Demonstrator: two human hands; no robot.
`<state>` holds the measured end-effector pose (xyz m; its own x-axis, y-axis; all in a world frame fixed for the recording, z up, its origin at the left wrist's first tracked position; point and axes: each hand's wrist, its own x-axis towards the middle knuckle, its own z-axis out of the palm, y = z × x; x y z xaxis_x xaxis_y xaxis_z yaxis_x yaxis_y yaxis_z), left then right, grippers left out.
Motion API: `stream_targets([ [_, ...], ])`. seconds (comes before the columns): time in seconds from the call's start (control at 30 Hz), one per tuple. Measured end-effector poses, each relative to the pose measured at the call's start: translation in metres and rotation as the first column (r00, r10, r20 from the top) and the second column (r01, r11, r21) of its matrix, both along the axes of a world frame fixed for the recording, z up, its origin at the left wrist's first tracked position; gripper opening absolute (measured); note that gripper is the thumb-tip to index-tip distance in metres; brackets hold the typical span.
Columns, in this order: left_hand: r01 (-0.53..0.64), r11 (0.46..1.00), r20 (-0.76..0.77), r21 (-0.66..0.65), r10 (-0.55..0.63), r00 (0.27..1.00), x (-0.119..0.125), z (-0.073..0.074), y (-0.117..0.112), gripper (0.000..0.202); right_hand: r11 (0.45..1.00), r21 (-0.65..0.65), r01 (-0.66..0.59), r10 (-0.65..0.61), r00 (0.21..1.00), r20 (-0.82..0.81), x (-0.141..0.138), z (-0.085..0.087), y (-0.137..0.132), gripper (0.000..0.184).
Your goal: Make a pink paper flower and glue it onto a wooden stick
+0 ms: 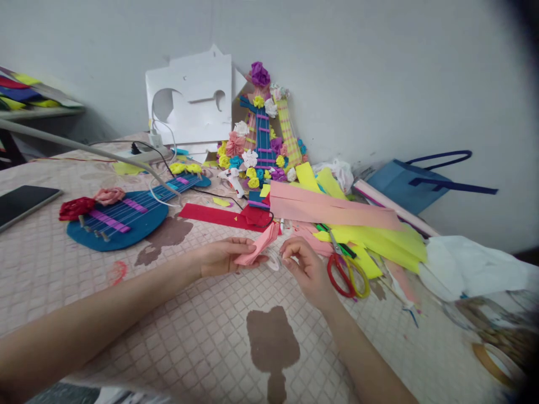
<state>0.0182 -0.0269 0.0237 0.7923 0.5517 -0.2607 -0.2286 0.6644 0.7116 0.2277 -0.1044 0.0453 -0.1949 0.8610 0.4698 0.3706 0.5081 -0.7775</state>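
My left hand [231, 253] is closed around a folded stack of pink crepe paper [261, 245], its fingers below and thumb on top. Just right of it, my right hand [304, 264] has thumb and fingertips pinched together; whatever lies between them is too small to make out. A white ring, perhaps a spool [273, 260], shows in the gap between the two hands. Beside my right hand lie scissors [348, 275] with a red and a yellow handle loop. Behind the hands are a red paper strip [214, 215] and a long pink crepe strip [332, 206].
At the left lie a blue toy guitar with paper flowers [126, 221] and a phone [27, 203]. Flower-covered guitars [263, 140] and cut white board [193, 106] lean on the wall. A glue gun [232, 180], yellow paper [379, 244], a blue bag [408, 185] and a tape roll [490, 362] are also around.
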Motion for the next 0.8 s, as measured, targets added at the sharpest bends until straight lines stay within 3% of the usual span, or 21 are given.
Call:
stream_targets([
  [0.07, -0.091, 0.982, -0.105, 0.165, 0.109, 0.988, -0.001, 0.003, 0.002, 0.012, 0.998, 0.051, 0.024, -0.029, 0.995, 0.099, -0.003, 0.002, -0.002, 0.007],
  [0.13, -0.168, 0.881, -0.182, 0.443, 0.272, 0.945, -0.001, 0.006, 0.001, 0.013, 0.994, 0.102, 0.041, -0.060, 0.981, 0.186, -0.007, 0.003, -0.004, 0.008],
  [0.2, -0.171, 0.686, -0.199, 0.707, 0.425, 0.883, 0.000, 0.011, -0.003, 0.013, 0.987, 0.152, 0.057, -0.092, 0.967, 0.239, -0.013, 0.003, -0.006, 0.009],
  [0.27, -0.122, 0.486, -0.180, 0.865, 0.529, 0.829, 0.001, 0.015, -0.010, 0.008, 0.975, 0.209, 0.074, -0.130, 0.955, 0.266, -0.019, 0.002, -0.008, 0.009],
  [0.37, -0.031, 0.249, -0.130, 0.968, 0.605, 0.786, 0.002, 0.020, -0.019, 0.005, 0.951, 0.296, 0.086, -0.177, 0.939, 0.296, -0.026, 0.001, -0.009, 0.009],
  [0.47, 0.079, 0.078, -0.111, 0.994, 0.627, 0.771, 0.002, 0.020, -0.023, 0.010, 0.933, 0.349, 0.086, -0.206, 0.923, 0.324, -0.030, 0.002, -0.007, 0.010],
  [0.57, 0.128, 0.002, -0.100, 0.992, 0.632, 0.768, 0.002, 0.020, -0.024, 0.011, 0.928, 0.358, 0.106, -0.229, 0.919, 0.322, -0.031, 0.003, -0.004, 0.010],
  [0.8, 0.160, -0.052, -0.093, 0.986, 0.625, 0.775, 0.005, 0.021, -0.026, 0.010, 0.955, 0.247, 0.164, -0.216, 0.956, 0.197, -0.034, 0.002, 0.002, 0.008],
])
